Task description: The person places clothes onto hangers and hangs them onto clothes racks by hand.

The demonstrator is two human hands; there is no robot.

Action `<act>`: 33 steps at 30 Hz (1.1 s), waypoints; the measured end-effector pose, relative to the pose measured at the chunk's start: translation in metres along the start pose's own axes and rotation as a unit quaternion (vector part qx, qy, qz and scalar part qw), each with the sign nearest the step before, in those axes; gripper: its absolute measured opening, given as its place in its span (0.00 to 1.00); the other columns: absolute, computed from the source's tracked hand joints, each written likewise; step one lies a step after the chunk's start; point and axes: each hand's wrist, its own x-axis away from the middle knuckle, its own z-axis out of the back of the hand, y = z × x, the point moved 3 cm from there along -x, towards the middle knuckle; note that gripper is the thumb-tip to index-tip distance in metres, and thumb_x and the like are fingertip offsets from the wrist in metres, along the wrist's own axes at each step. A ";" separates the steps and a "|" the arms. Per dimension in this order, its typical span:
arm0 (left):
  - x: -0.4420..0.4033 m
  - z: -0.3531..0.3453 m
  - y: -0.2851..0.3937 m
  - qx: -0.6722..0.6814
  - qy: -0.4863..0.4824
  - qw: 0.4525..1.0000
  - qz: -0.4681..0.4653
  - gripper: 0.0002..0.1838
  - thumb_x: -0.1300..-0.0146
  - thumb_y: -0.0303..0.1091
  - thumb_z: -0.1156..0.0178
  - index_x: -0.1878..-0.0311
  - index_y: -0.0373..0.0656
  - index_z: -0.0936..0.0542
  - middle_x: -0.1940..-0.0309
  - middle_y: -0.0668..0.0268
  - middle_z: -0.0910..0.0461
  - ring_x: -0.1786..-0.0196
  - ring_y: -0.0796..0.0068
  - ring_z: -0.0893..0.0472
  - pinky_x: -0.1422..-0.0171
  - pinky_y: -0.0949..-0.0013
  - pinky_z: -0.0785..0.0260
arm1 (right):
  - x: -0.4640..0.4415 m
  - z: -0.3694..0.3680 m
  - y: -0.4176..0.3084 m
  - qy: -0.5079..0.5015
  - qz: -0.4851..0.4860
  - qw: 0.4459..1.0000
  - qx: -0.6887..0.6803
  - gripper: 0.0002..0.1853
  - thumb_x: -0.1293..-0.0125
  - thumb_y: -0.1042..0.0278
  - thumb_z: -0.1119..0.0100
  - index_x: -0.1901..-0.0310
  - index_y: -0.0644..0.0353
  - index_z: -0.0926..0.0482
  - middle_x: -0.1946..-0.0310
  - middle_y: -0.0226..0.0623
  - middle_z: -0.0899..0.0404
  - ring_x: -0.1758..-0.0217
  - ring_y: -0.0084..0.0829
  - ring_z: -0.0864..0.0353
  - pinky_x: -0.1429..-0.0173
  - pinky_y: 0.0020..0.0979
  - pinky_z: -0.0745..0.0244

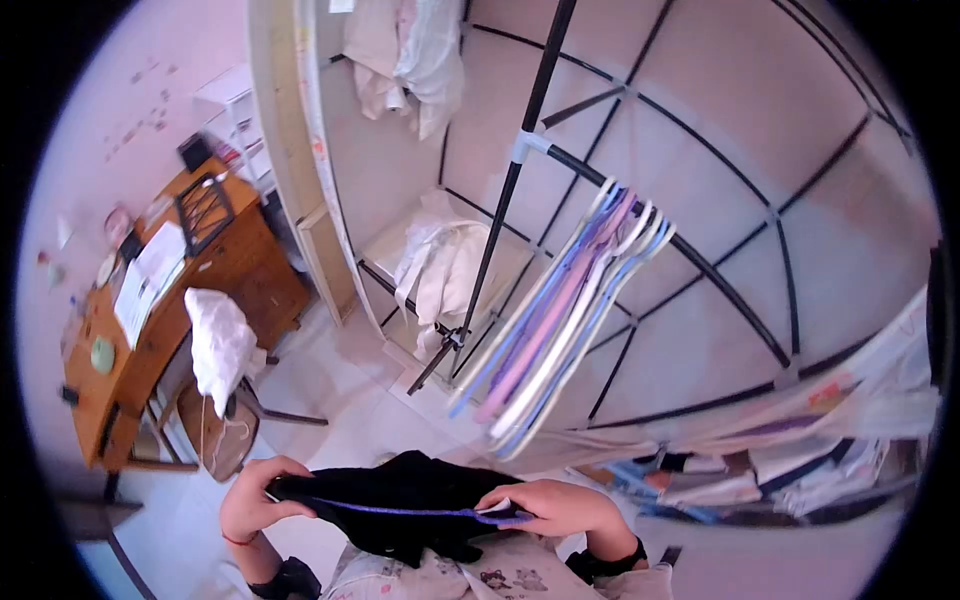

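A black garment [400,490] is stretched between my two hands, low in front of my body. A thin purple clothes hanger [400,508] runs along the cloth from one hand to the other. My left hand [265,497] is closed around the cloth at its left end. At the other side, my right hand [560,507] pinches the hanger's curved end together with the fabric, and a small white piece shows by the fingers. Ahead, several pastel clothes hangers [570,320] hang in a row from a black rail [700,260].
The rail belongs to a black-tube wardrobe frame with white clothes [440,260] inside. To the left stand a wooden desk [250,260] with papers and a chair [205,430] with a white cloth [218,335] over it. Piled items [800,475] lie at the lower right.
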 end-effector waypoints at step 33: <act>-0.278 0.227 0.198 0.266 0.180 0.894 -0.311 0.19 0.36 0.37 0.48 0.46 0.36 0.29 0.56 0.63 0.22 0.54 0.73 0.23 0.47 0.72 0.33 | -0.019 -0.062 -0.027 0.296 -0.108 0.949 0.033 0.25 0.38 0.61 0.45 0.41 0.59 0.34 0.58 0.48 0.24 0.59 0.48 0.24 0.55 0.36 0.30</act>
